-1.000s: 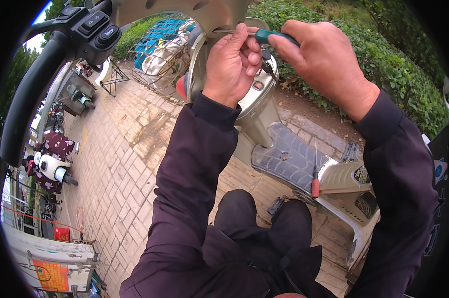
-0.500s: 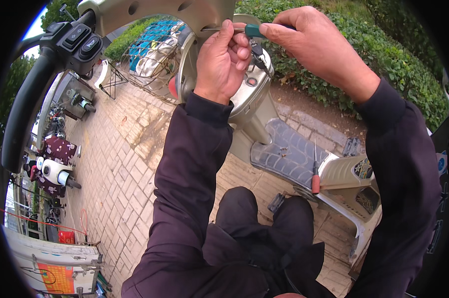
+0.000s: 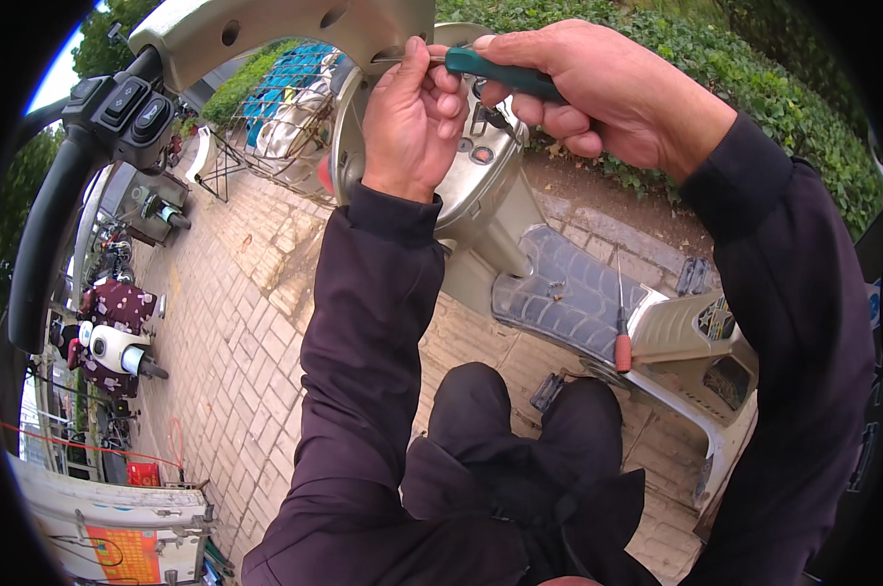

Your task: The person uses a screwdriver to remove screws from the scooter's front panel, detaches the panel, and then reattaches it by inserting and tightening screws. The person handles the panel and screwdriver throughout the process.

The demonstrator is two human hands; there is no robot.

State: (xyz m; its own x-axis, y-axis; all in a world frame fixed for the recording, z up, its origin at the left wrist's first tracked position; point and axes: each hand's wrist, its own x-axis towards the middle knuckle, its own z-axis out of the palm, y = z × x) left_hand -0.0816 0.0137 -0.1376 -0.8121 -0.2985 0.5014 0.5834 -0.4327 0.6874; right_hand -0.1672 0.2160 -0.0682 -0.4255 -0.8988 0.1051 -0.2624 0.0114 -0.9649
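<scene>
My right hand (image 3: 625, 96) is wrapped round the dark green handle of a screwdriver (image 3: 505, 78), held nearly level. My left hand (image 3: 410, 132) pinches the thin metal shaft between thumb and fingers. The shaft points left at a recess in the beige handlebar cover (image 3: 266, 31) of an electric scooter; whether its tip meets a screw there is too small to tell. Below my hands is the scooter's front panel (image 3: 469, 181), with a key and a round red-centred button.
A second screwdriver (image 3: 622, 342), red-handled, lies beside small loose bits on the grey footboard (image 3: 563, 293). A black handlebar grip (image 3: 46, 234) with switches stands at left. The wire basket (image 3: 290, 117) holds blue and white cloth. Hedge (image 3: 783, 127) behind; parked scooters (image 3: 114, 342) far left.
Both hands and the screwdriver have shifted slightly left in view. My right hand has turned, so its curled fingers and more of the green handle now show.
</scene>
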